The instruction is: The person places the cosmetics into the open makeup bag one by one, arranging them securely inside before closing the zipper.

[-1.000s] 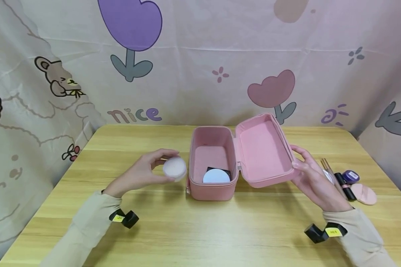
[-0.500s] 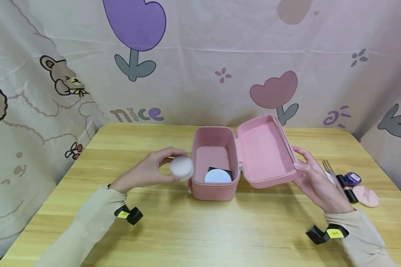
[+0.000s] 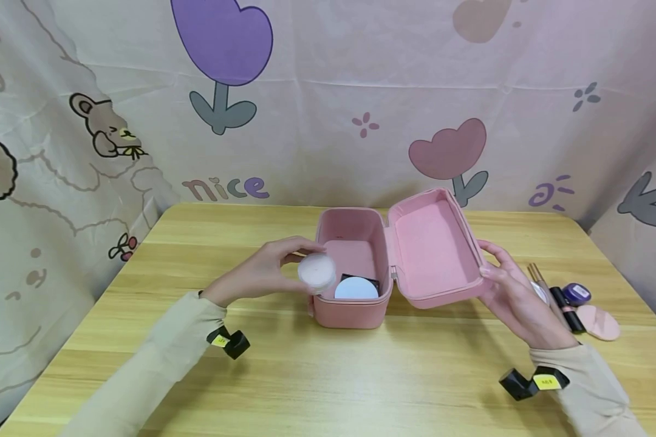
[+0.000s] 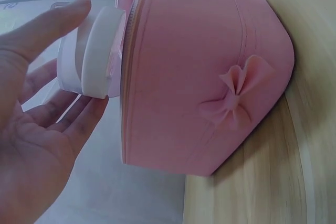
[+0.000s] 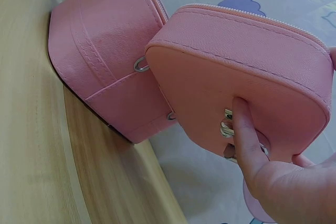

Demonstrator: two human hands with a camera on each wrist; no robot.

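A small round white jar (image 3: 317, 272) with a clear-looking top is pinched between the thumb and fingers of my left hand (image 3: 270, 270). It is over the left rim of an unzipped pink makeup case (image 3: 350, 314). In the left wrist view the jar (image 4: 100, 53) sits at the case's zipped edge, above a side with a pink bow (image 4: 233, 98). My right hand (image 3: 516, 300) grips the far edge of the case's raised lid (image 3: 434, 249). In the right wrist view a finger lies across the lid's outside beside a metal fitting (image 5: 227, 128). Inside the case lie a white disc (image 3: 356, 288) and a black item (image 3: 373, 280).
On the wooden table (image 3: 415, 382), right of the case, lie brown sticks (image 3: 537, 276), a black tube (image 3: 571, 315), a purple-lidded pot (image 3: 577, 294) and a pink puff (image 3: 600, 323). My right hand partly hides another round item. A printed cloth (image 3: 317, 121) hangs behind.
My left hand has carried the jar rightward, from beside the case to over its left rim. My right hand keeps its hold on the lid, which has hardly moved.
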